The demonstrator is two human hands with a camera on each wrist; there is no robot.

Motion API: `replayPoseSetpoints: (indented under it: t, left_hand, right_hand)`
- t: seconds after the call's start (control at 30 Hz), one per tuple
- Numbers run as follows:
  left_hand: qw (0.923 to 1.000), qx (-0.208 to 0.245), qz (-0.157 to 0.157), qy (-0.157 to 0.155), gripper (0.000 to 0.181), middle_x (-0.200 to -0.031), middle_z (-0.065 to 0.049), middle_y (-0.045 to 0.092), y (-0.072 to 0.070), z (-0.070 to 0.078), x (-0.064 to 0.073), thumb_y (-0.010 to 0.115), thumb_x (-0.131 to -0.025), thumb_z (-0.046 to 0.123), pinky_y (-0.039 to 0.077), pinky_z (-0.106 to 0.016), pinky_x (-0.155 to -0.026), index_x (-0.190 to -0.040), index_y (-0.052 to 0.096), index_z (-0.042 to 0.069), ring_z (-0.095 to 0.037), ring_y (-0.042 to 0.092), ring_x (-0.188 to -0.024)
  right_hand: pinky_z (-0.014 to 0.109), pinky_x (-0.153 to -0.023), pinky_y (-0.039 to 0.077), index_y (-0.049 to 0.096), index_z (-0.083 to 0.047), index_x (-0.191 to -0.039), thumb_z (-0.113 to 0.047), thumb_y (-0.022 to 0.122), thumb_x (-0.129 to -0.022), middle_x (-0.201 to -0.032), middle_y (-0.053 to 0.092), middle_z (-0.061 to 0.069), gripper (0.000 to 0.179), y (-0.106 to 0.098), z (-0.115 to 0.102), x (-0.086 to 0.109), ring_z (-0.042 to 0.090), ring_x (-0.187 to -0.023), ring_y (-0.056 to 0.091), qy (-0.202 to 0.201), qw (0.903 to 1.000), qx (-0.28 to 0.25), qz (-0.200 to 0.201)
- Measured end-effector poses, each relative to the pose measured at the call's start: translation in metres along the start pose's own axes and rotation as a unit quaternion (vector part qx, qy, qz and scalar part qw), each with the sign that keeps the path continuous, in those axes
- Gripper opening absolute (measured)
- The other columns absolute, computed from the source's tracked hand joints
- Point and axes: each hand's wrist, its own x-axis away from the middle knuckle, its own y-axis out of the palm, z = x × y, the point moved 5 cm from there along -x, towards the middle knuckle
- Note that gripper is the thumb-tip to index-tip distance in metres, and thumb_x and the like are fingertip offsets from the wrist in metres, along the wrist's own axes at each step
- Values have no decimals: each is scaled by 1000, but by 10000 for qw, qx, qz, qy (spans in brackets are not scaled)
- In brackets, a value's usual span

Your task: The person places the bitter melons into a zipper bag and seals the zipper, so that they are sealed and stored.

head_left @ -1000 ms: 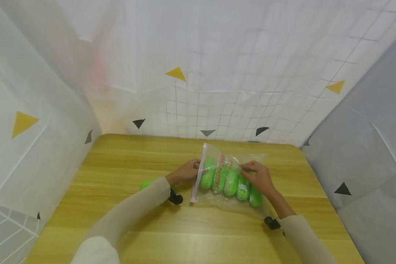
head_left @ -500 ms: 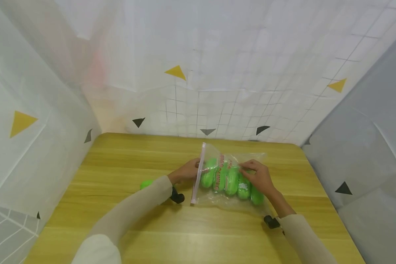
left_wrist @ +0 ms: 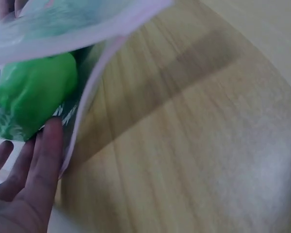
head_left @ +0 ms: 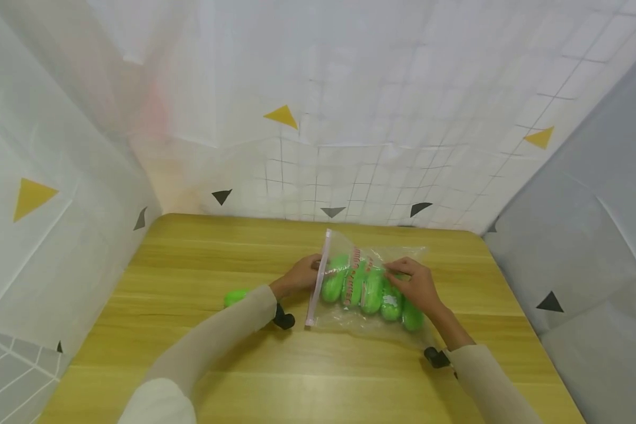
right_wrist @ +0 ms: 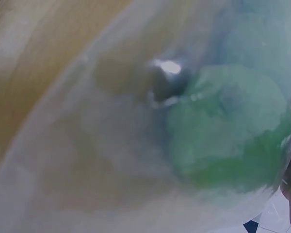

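Observation:
A clear zip bag (head_left: 350,325) with red lettering lies at the middle of the table, its pinkish zip edge (head_left: 318,282) facing left. Inside, several plump green cucumber-like pieces (head_left: 372,291) sit side by side. My left hand (head_left: 299,275) is at the bag's mouth. In the left wrist view, its fairly straight fingers (left_wrist: 41,165) reach in beneath a green piece (left_wrist: 36,92) near the parted opening. With thumb and fingertips, my right hand (head_left: 416,287) pinches the bag's plastic over the pieces at the right. Plastic blurs the right wrist view, where one green piece (right_wrist: 228,126) shows through.
Another green piece (head_left: 235,296) lies on the wooden table (head_left: 297,377), partly behind the left sleeve. Dark wrist-camera mounts (head_left: 283,318) stick out under both wrists. Pale sheets (head_left: 350,118) with triangle marks enclose the table's back and sides.
Hardly anything differs: both hands and the bag keep their places, with only tiny shifts of the head view.

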Motion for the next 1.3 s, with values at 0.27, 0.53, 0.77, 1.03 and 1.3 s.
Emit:
replayPoseSetpoints:
  t: [0.27, 0.53, 0.77, 1.03, 1.3]
  left_hand:
    - [9999, 46, -106, 78, 54, -119, -17, 64, -4, 0, 2, 74, -87, 32, 57, -35, -74, -134, 56, 10, -24, 65, -97]
    - [9994, 57, -336, 3, 53, -122, -14, 62, -6, 2, 3, 74, -88, 29, 56, -35, -80, -135, 56, 13, -26, 63, -104]
    - [9986, -513, -132, 61, 46, -114, -11, 66, -9, 6, 4, 73, -88, 33, 55, -33, -80, -127, 62, 10, -23, 63, -101]
    - [9973, -736, 4, 80, 40, -107, -6, 68, -11, 6, 5, 74, -87, 37, 53, -33, -81, -116, 68, 10, -22, 62, -100]
    - [9985, -532, -39, 133, 31, -110, -12, 66, -15, 7, 8, 67, -91, 21, 55, -33, -78, -118, 65, 6, -23, 64, -96]
  right_hand:
    - [35, -68, 57, 76, -4, -102, -2, 79, -80, -92, 68, 1, 23, 1, 0, 0, 19, -81, 64, 34, 10000, 28, -8]
    - [37, -68, 57, 76, -5, -102, -1, 80, -79, -92, 68, 2, 23, 2, -1, -1, 19, -80, 65, 17, 10000, 72, -14]
    - [33, -69, 57, 76, -3, -101, -2, 79, -80, -92, 68, 4, 22, 1, -1, -2, 19, -81, 64, -24, 9999, 99, -53]
    - [37, -69, 57, 76, -4, -101, -1, 80, -79, -91, 69, 3, 23, 2, -2, -3, 20, -80, 65, 4, 10000, 64, -42]
    - [37, -69, 57, 76, -3, -101, -1, 80, -79, -92, 69, 3, 23, 3, 0, -3, 21, -81, 65, 9, 10000, 58, -52]
